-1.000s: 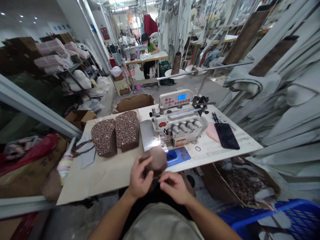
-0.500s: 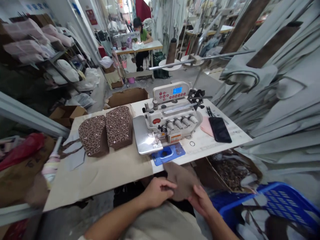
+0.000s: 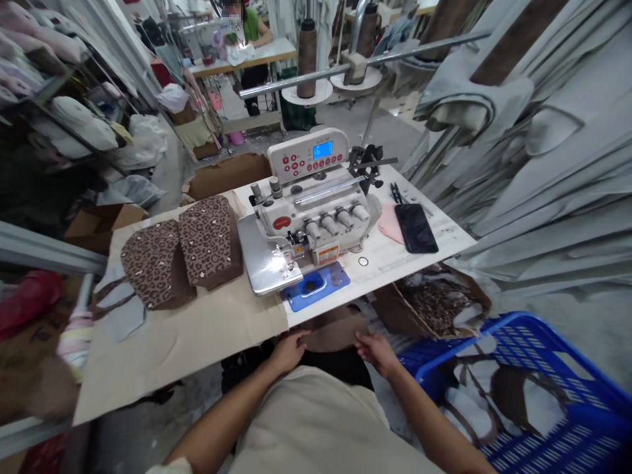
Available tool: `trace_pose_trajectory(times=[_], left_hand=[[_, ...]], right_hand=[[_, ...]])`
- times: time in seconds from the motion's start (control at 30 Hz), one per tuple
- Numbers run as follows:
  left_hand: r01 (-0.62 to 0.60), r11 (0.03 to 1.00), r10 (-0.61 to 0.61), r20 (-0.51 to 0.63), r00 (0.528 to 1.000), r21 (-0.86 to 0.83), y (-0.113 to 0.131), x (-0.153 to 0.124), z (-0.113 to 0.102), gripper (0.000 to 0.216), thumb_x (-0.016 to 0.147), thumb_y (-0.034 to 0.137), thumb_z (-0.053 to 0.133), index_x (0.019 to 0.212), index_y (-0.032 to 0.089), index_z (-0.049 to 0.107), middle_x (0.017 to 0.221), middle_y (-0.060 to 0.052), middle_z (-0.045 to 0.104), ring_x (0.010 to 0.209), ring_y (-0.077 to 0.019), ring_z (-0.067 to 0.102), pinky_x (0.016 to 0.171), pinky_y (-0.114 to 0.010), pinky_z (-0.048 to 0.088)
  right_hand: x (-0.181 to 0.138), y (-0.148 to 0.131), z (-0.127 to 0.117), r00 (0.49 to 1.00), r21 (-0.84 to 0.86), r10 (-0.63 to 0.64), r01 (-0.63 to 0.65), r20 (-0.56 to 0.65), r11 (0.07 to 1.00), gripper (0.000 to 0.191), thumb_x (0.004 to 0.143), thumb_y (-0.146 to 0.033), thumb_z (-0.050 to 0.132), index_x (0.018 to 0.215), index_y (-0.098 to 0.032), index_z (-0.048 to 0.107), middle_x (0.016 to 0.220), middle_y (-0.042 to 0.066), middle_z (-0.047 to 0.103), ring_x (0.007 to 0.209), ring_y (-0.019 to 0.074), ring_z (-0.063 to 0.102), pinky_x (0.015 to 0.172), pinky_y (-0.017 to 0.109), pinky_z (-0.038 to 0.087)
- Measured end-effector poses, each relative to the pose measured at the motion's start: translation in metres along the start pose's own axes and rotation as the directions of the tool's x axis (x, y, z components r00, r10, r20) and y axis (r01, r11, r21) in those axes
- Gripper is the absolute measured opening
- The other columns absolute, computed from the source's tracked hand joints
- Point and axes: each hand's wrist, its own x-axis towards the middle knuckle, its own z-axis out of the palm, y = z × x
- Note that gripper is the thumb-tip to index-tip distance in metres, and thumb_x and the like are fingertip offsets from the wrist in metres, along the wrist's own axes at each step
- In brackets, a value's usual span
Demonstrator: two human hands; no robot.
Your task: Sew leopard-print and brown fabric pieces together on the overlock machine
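A brown fabric piece point(image 3: 333, 331) is stretched out between my hands, just below the front edge of the sewing table. My left hand point(image 3: 290, 350) pinches its left side, and my right hand point(image 3: 376, 352) pinches its right side. Straight ahead stands a white overlock sewing machine point(image 3: 316, 214) with a lit blue display and a shiny metal plate at its left. Below the needle area lies a blue plate point(image 3: 318, 288). Two stacks of leopard-print fabric pieces, a left stack point(image 3: 153, 263) and a right stack point(image 3: 210, 240), rest on the table left of the machine.
A black phone point(image 3: 416, 228) and black thread snips point(image 3: 395, 193) lie at the table's right. Beneath that side are a carton of brown scraps point(image 3: 439, 299) and a blue basket point(image 3: 518, 322) holding cut pieces. A co-worker point(image 3: 251, 29) sits at another machine behind.
My hands have spread apart, drawing the brown fabric piece out flat between them. The view has tilted downward and shifted, so more of the blue basket shows.
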Motion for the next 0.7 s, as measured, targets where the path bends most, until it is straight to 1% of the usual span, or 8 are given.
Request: trace_pose_trajectory(times=[0.13, 0.23, 0.33, 0.4, 0.47, 0.53, 0.63, 0.7], left_hand=[[0.001, 0.999, -0.001, -0.005, 1.000, 0.033, -0.011, 0.009, 0.011, 0.049, 0.092, 0.016, 0.051, 0.139, 0.017, 0.065, 0.129, -0.013, 0.073, 0.122, -0.0265, 0.066, 0.108, -0.040, 0.049], [0.006, 0.997, -0.006, -0.005, 1.000, 0.079, -0.014, 0.009, 0.014, 0.053, 0.091, 0.012, 0.048, 0.142, 0.015, 0.062, 0.146, -0.014, 0.062, 0.142, -0.0286, 0.052, 0.121, -0.042, 0.037], [-0.022, 0.992, 0.017, 0.046, 0.999, 0.122, -0.014, 0.001, 0.012, 0.059, 0.084, 0.007, 0.051, 0.143, 0.012, 0.061, 0.147, -0.018, 0.060, 0.142, -0.0314, 0.051, 0.121, -0.044, 0.037], [-0.068, 0.988, 0.055, 0.095, 0.994, 0.140, -0.011, -0.010, 0.006, 0.056, 0.080, 0.007, 0.056, 0.134, 0.013, 0.067, 0.135, -0.018, 0.068, 0.129, -0.0329, 0.061, 0.113, -0.044, 0.045], [-0.119, 0.982, 0.099, 0.137, 0.986, 0.148, -0.006, -0.026, -0.007, 0.046, 0.077, 0.012, 0.063, 0.121, 0.017, 0.075, 0.118, -0.014, 0.075, 0.113, -0.0316, 0.068, 0.102, -0.042, 0.052], [-0.207, 0.971, 0.177, 0.215, 0.960, 0.124, 0.002, -0.046, -0.027, 0.043, 0.076, 0.021, 0.071, 0.119, 0.021, 0.076, 0.109, -0.010, 0.078, 0.101, -0.0282, 0.071, 0.091, -0.037, 0.055], [-0.336, 0.941, 0.329, 0.339, 0.881, -0.042, 0.014, -0.081, -0.072, 0.055, 0.081, 0.038, 0.074, 0.134, 0.024, 0.068, 0.111, -0.008, 0.077, 0.084, -0.0206, 0.070, 0.073, -0.029, 0.055], [-0.390, 0.909, 0.415, 0.262, 0.871, -0.144, 0.017, -0.103, -0.111, 0.054, 0.086, 0.041, 0.070, 0.137, 0.023, 0.065, 0.108, -0.007, 0.077, 0.078, -0.0170, 0.068, 0.068, -0.026, 0.053]], right_hand=[[0.003, 0.015, 0.000, 0.994, -0.264, -0.092, 0.072, -0.066, 0.962, 0.042, 0.075, -0.045, 0.076, 0.055, -0.025, 0.045, 0.042, -0.003, 0.051, 0.040, 0.0145, 0.051, 0.040, 0.024, 0.038], [0.002, 0.012, 0.003, 0.969, -0.450, -0.235, 0.180, -0.070, 0.875, 0.042, 0.076, -0.040, 0.071, 0.050, -0.026, 0.042, 0.045, -0.002, 0.048, 0.053, 0.0190, 0.057, 0.055, 0.029, 0.045], [0.003, 0.000, 0.022, 0.923, -0.552, -0.384, 0.337, 0.033, 0.763, 0.030, 0.078, -0.042, 0.068, 0.057, -0.023, 0.056, 0.068, 0.007, 0.065, 0.084, 0.0274, 0.066, 0.084, 0.038, 0.051], [0.006, -0.007, 0.044, 0.850, -0.647, -0.491, 0.486, 0.192, 0.588, 0.024, 0.082, -0.044, 0.066, 0.081, -0.021, 0.073, 0.098, 0.013, 0.074, 0.110, 0.0330, 0.063, 0.101, 0.045, 0.046], [0.009, -0.007, 0.066, 0.761, -0.766, -0.547, 0.567, 0.349, 0.301, 0.040, 0.086, -0.042, 0.062, 0.114, -0.017, 0.074, 0.126, 0.018, 0.070, 0.130, 0.0378, 0.054, 0.111, 0.051, 0.039], [0.013, 0.001, 0.084, 0.730, -0.854, -0.540, 0.519, 0.417, 0.041, 0.051, 0.088, -0.038, 0.058, 0.132, -0.013, 0.068, 0.139, 0.022, 0.064, 0.140, 0.0424, 0.047, 0.114, 0.057, 0.034], [0.018, 0.023, 0.098, 0.758, -0.905, -0.515, 0.416, 0.400, -0.091, 0.059, 0.088, -0.044, 0.059, 0.139, -0.014, 0.065, 0.148, 0.023, 0.059, 0.145, 0.0485, 0.041, 0.115, 0.064, 0.029], [0.020, 0.039, 0.099, 0.746, -0.915, -0.541, 0.385, 0.387, -0.124, 0.068, 0.085, -0.056, 0.061, 0.141, -0.017, 0.064, 0.153, 0.022, 0.054, 0.150, 0.0510, 0.032, 0.114, 0.068, 0.029]])
